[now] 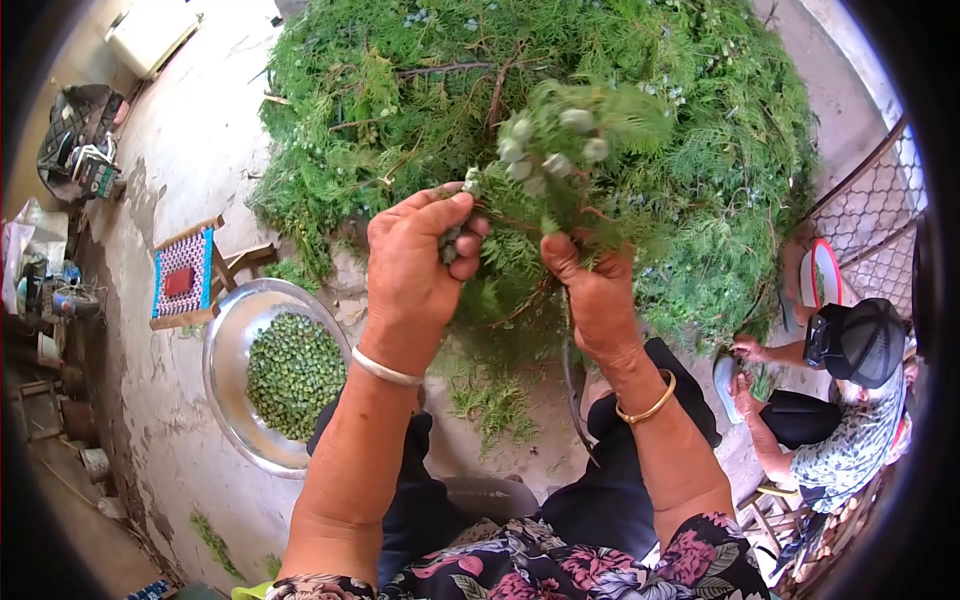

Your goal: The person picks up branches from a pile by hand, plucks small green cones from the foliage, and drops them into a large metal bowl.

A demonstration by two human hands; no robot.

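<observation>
My right hand [603, 295] is closed around the stem of a leafy conifer branch [565, 190], which is held up before me and bears a cluster of pale green cones. A dark, bare length of its stem hangs below the fist toward my knees. My left hand [418, 250], wearing a white bangle, is closed beside the foliage. Its thumb and forefinger pinch a pale cone [471, 182], and more cones [450, 243] show between its curled fingers. Down to the left, a wide metal basin [228, 345] holds a heap of picked green cones [295, 375].
A large pile of conifer branches [350, 100] fills the ground ahead. Beyond the basin stands a woven-seat stool [185, 275] with a red object on it. At right, another person [850, 430] in a dark cap sits near a wire-mesh fence [880, 210].
</observation>
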